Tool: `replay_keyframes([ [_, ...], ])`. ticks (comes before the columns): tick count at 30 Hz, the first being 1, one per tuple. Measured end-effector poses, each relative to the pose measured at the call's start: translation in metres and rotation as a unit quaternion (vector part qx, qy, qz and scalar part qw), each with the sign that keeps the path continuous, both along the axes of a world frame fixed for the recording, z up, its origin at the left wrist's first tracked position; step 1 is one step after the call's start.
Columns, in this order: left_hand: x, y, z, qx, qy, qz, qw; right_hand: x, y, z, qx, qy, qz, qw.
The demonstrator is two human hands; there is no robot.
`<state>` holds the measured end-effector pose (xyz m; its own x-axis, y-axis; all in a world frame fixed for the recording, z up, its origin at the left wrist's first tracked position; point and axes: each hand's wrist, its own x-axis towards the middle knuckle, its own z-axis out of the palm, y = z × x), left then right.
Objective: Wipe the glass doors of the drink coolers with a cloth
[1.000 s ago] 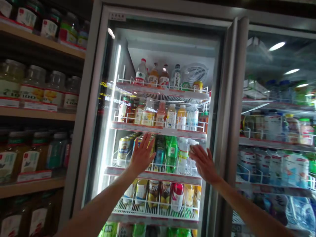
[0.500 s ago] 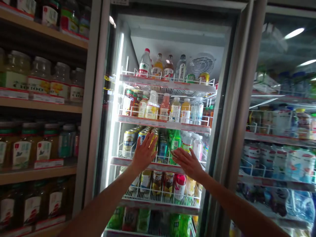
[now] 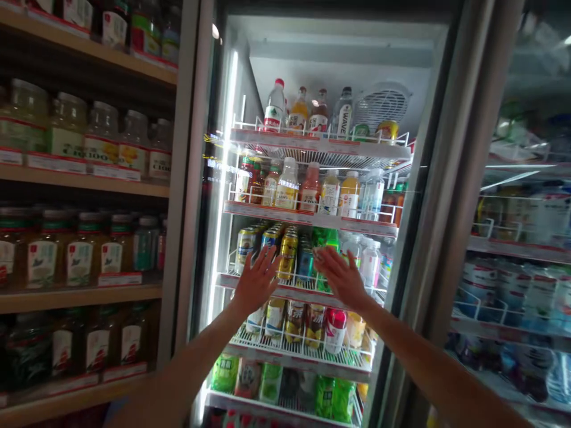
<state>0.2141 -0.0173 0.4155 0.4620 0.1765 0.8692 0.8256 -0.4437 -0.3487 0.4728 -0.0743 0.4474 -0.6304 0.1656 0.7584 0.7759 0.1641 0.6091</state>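
My left hand (image 3: 257,280) is raised palm forward with its fingers spread, in front of the drinks cooler (image 3: 307,291). It appears nearest to a row of gold cans (image 3: 288,254) and a blue can (image 3: 269,238), and holds nothing. To the right, my right hand (image 3: 342,278) stretches its fingers to the left with the thumb apart. Behind it stand a green bottle (image 3: 332,239) and clear bottles (image 3: 370,264), partly hidden. A small pale patch shows at the right fingertips; I cannot make out what it is. Neither hand visibly touches a drink.
Wooden shelves (image 3: 89,300) with jars and juice bottles stand at the left. A metal frame post (image 3: 464,178) separates the cooler from another one at the right, stocked with bottles and cartons (image 3: 484,285). Upper cooler shelves hold bottles; lower ones hold cans and green packs (image 3: 270,383).
The view has turned slightly left, so the cooler and its shelves sit further right in the picture. Both hands stay raised, with fingers still stretched out.
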Motion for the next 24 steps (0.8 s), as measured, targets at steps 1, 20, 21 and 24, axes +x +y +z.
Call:
replay_keyframes([
  [1, -0.004, 0.001, -0.001, 0.001, -0.002, 0.004, 1.000, -0.001, 0.003, 0.011, 0.023, 0.045, -0.006, 0.999],
  [20, -0.038, 0.011, 0.003, 0.007, -0.031, 0.062, 0.998, -0.044, 0.021, 0.021, -0.007, -0.040, 0.024, 0.999],
  [21, -0.041, 0.012, 0.004, 0.006, -0.035, 0.067, 0.997, -0.046, 0.021, 0.014, -0.018, -0.072, 0.030, 0.997],
  [24, -0.050, 0.012, 0.010, 0.004, -0.044, 0.081, 0.996, -0.051, 0.024, 0.021, -0.004, -0.060, 0.028, 0.998],
])
